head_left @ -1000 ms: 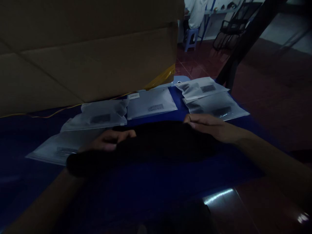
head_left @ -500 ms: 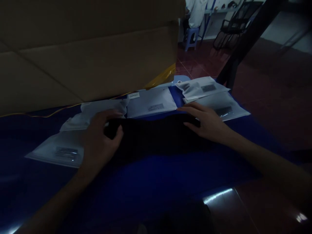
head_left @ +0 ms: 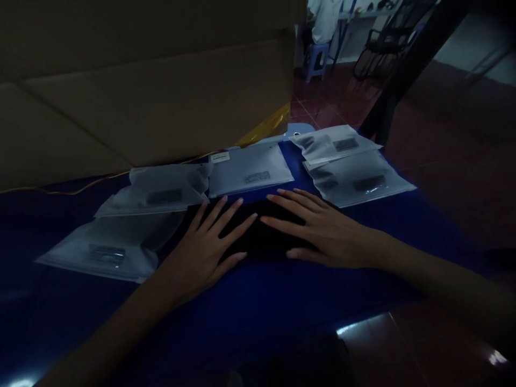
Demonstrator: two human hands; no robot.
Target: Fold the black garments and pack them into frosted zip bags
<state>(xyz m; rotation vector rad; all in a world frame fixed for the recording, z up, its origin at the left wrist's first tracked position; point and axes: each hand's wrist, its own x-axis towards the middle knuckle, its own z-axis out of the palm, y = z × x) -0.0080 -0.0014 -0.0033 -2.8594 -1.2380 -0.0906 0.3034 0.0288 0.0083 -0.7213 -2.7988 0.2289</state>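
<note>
A black piece of cloth lies on the blue table surface; it is so dark that its kind and outline hardly show. My left hand rests flat on its left part with the fingers spread. Palm down from the other side, my right hand lies on the right part, its fingers also stretched out. The two sets of fingertips almost meet over the middle of the cloth. Just beyond the fingers is a frosted plastic bag with a printed block and a small white label.
Frosted bags overlap at the left and at the right. Behind them rises a large cardboard box, with a yellow cord along its base. A dark post stands at right. Farther off, a person sits on a blue stool.
Both hands have moved inward along the black cloth, from its ends toward its middle. The curled fingers have straightened and spread flat. More of the left bags now shows.
</note>
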